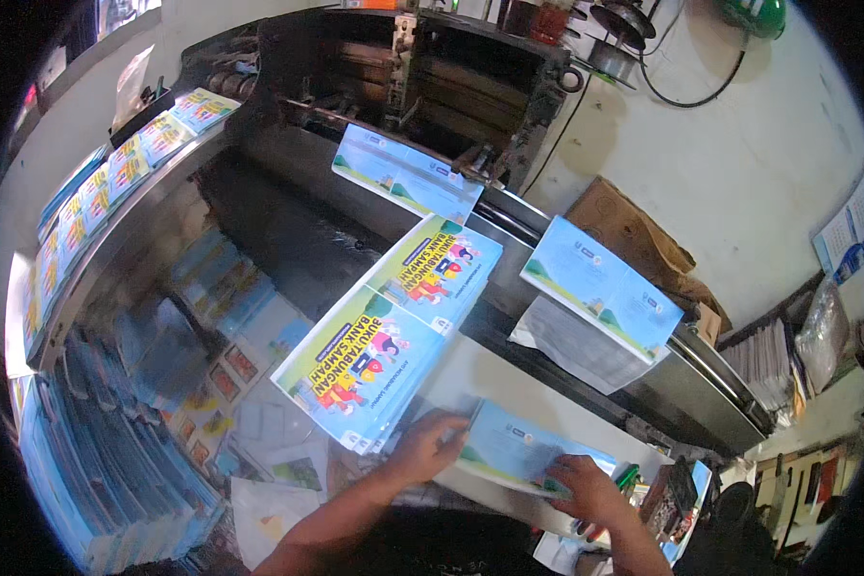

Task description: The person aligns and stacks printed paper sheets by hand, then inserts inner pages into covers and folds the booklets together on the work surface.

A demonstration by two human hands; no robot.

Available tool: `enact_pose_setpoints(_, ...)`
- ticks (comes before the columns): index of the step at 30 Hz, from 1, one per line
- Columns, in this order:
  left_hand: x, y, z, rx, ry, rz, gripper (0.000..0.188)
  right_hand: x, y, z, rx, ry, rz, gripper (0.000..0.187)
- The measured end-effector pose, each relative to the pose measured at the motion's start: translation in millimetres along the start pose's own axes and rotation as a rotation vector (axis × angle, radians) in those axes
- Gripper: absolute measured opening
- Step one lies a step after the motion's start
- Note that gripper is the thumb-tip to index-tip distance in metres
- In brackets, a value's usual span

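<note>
A light blue printed booklet cover (511, 440) lies at the front edge of a pale work surface, between my two hands. My left hand (429, 447) grips its left end, thumb and fingers closing at the edge. At the right end my right hand (586, 488) has its fingers curled over the near corner. Whether there is one cover or a thin stack cannot be made out. Just beyond my left hand sits a stack of blue, green and yellow printed covers (384, 331), its sheets slightly fanned at the near corner.
Blue printed sheets (600, 288) rest on whitish paper at right, near a metal rail (725, 379). More sheets (408, 178) lean by the dark machine (451, 82). Tall booklet stacks (106, 470) fill the lower left. Pens and small tools (643, 485) crowd beside my right forearm.
</note>
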State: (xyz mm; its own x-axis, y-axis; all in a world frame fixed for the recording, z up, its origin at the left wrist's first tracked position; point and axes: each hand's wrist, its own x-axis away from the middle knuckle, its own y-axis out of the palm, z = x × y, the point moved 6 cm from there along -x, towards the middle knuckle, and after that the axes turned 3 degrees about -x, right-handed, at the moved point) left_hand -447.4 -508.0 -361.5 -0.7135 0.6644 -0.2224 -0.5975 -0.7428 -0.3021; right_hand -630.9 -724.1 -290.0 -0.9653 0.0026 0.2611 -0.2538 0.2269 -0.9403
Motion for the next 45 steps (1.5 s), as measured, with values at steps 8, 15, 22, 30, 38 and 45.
enact_pose_setpoints(8,1,0,-7,-0.003,0.01,0.022,0.026,-30,-171,63,-0.156,0.169,0.398,0.014)
enact_pose_setpoints(15,1,-2,0,-0.061,0.04,0.058,0.025,-66,-282,62,0.483,-0.069,1.253,0.043)
enact_pose_setpoints(22,3,2,-12,-0.071,0.058,0.072,0.024,-124,-175,105,0.427,-0.119,0.972,0.047)
enact_pose_setpoints(30,-4,2,-2,-0.14,0.038,0.007,0.024,-94,-356,167,0.419,0.193,1.493,0.025)
enact_pose_setpoints(38,2,0,-3,-0.069,0.013,0.069,0.025,-120,-226,118,-0.217,0.284,0.982,0.008)
enact_pose_setpoints(45,-1,4,0,-0.131,0.007,0.008,0.025,-93,-105,85,0.266,-0.102,0.731,0.028)
